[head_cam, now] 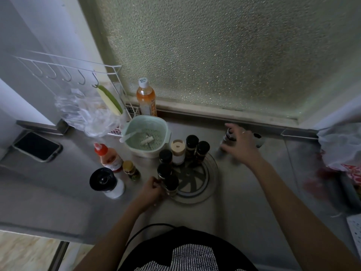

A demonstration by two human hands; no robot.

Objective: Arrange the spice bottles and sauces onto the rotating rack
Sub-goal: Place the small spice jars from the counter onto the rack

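Our left hand (151,189) pinches the rotating rack (212,178) rim mid-counter, steadying it, we judge. Our right hand (239,142) wraps a small bottle (227,136) near the counter's back edge, fetching it.

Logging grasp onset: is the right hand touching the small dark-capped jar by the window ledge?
Touching. The head view shows the right hand wrapped over the small jar, fingers overlapping its body.

— The counter (244,192), is it metal?
— Yes, brushed steel, matt. The rotating rack (212,184) is clear glossy plastic.
— And the upper frame?
— Window glass (214,55), rough and pebbled. The colander (166,130) is smooth plastic.
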